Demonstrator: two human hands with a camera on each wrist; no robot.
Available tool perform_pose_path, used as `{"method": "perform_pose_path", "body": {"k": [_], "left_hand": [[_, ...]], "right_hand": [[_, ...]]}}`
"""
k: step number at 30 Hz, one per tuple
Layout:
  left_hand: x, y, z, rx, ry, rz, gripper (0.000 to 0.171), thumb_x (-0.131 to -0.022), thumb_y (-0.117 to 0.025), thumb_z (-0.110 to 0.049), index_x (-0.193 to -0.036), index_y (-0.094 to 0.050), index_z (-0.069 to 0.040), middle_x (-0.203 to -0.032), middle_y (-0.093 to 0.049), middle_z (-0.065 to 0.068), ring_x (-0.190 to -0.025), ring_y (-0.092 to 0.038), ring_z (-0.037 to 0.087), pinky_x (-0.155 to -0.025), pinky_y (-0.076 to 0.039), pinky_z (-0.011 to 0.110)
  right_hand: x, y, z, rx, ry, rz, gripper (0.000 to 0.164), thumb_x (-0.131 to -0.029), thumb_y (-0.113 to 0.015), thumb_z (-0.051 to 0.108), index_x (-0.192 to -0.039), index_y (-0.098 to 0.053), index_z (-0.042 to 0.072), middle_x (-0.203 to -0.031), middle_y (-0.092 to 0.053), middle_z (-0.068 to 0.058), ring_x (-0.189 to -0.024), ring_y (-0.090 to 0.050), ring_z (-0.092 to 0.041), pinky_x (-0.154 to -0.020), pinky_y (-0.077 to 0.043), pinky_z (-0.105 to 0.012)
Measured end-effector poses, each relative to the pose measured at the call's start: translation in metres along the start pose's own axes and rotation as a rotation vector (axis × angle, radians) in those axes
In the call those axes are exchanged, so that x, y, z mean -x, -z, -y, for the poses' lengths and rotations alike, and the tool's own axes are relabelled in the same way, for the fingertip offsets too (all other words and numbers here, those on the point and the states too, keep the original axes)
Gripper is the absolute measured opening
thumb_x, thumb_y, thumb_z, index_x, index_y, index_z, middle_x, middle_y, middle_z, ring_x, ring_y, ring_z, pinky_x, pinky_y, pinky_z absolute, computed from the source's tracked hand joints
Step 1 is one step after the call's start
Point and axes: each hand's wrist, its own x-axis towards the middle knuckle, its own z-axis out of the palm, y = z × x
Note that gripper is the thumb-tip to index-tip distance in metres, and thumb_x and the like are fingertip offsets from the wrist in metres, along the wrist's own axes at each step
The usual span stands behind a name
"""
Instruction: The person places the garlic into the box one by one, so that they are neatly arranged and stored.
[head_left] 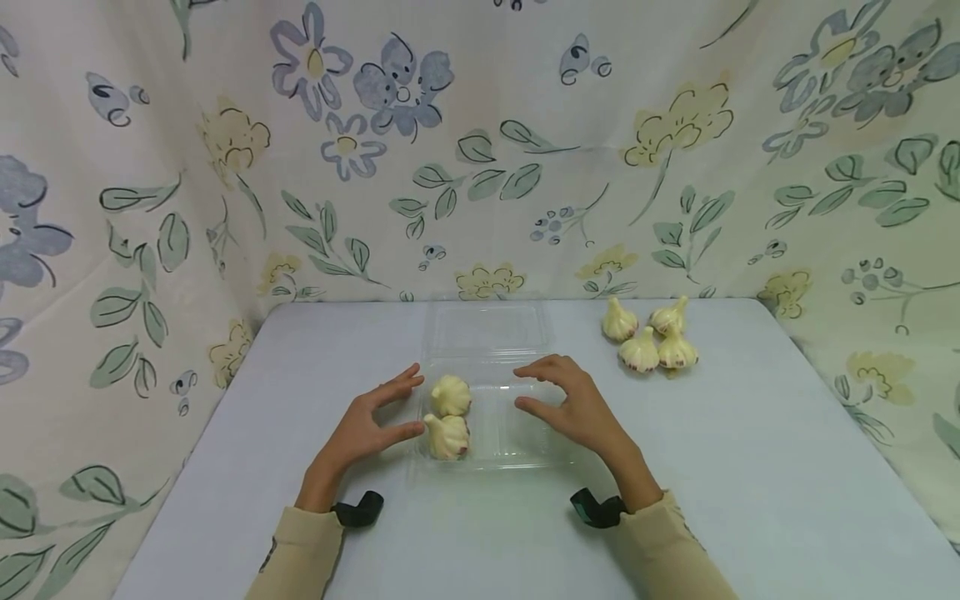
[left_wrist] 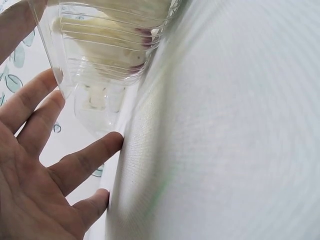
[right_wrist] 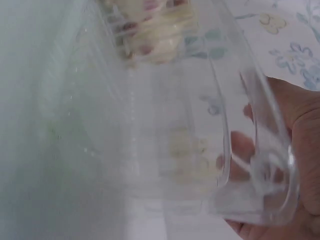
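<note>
A clear plastic clamshell container (head_left: 495, 454) lies on the table with its lid (head_left: 487, 327) folded back, away from me. Two garlic bulbs (head_left: 447, 437) sit inside along its left wall, one behind the other. My left hand (head_left: 367, 429) is at the container's left edge, thumb and fingers spread, with fingertips right at the rim (left_wrist: 59, 82). At the right side, my right hand (head_left: 581, 408) has its thumb and fingers parted and loosely bent over the container. Through the clear wall in the right wrist view, several fingers (right_wrist: 241, 150) show. Neither hand grips a bulb.
Several more garlic bulbs (head_left: 639, 350) stand grouped on the white table (head_left: 750, 467) at the back right. A floral curtain (head_left: 480, 167) hangs behind the table's far edge and along both sides.
</note>
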Motion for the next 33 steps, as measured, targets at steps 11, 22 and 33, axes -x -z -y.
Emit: {"method": "perform_pose_path", "body": {"k": [11,22,33], "left_hand": [[0.000,0.000,-0.002,-0.008,-0.001,-0.001,0.071,-0.084,-0.085,-0.029,-0.147,-0.057,-0.014,-0.163,-0.041,-0.008,-0.142,-0.051,0.031,-0.120,-0.031,0.062],[0.000,0.000,0.000,-0.010,-0.012,-0.001,0.070,-0.085,-0.085,-0.028,-0.147,-0.056,-0.013,-0.163,-0.041,-0.007,-0.141,-0.051,0.032,-0.119,-0.032,0.063],[0.000,0.001,0.000,-0.007,-0.006,-0.003,0.070,-0.085,-0.085,-0.029,-0.147,-0.056,-0.015,-0.162,-0.040,-0.009,-0.143,-0.050,0.030,-0.119,-0.032,0.061]], "right_hand": [[0.002,0.018,-0.017,0.042,-0.089,-0.120,0.037,-0.086,-0.084,0.019,-0.121,-0.074,0.015,-0.117,-0.071,-0.005,-0.103,-0.061,-0.034,-0.089,-0.052,-0.056],[0.007,0.035,-0.037,0.062,-0.200,-0.251,0.038,-0.088,-0.082,0.019,-0.124,-0.071,0.010,-0.122,-0.071,-0.011,-0.105,-0.065,-0.034,-0.087,-0.052,-0.054],[0.017,0.059,-0.056,0.041,-0.366,-0.438,0.036,-0.091,-0.079,0.017,-0.123,-0.070,0.004,-0.118,-0.070,-0.016,-0.100,-0.062,-0.029,-0.081,-0.047,-0.021]]}}
